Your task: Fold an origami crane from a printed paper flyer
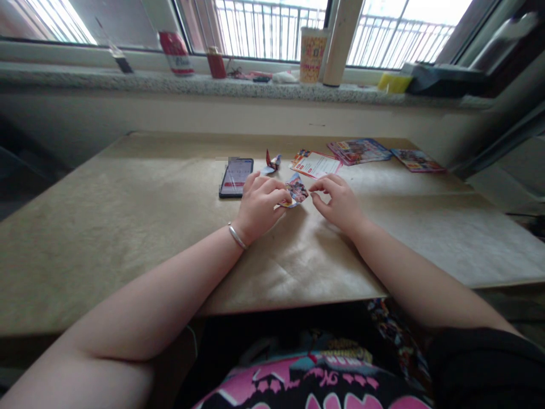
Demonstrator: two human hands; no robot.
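A small folded piece of colourful printed paper (298, 190) lies low over the table between my hands. My left hand (261, 203) is closed on its left edge, thumb and fingers pinching it. Just off the paper's right side, my right hand (335, 201) has thumb and fingertips apart, with nothing seen between them. Behind my left hand stands a small folded paper figure (272, 163) with a pointed reddish tip. A phone (236, 175) with a lit screen lies to the left, its right side partly covered by my left fingers.
Printed sheets lie at the back right: a white-and-orange one (317, 163), a colourful stack (360, 151) and another stack (417, 160). The windowsill (264, 86) beyond holds a red can (175, 54), a patterned cup (312, 57) and a yellow item (394, 83).
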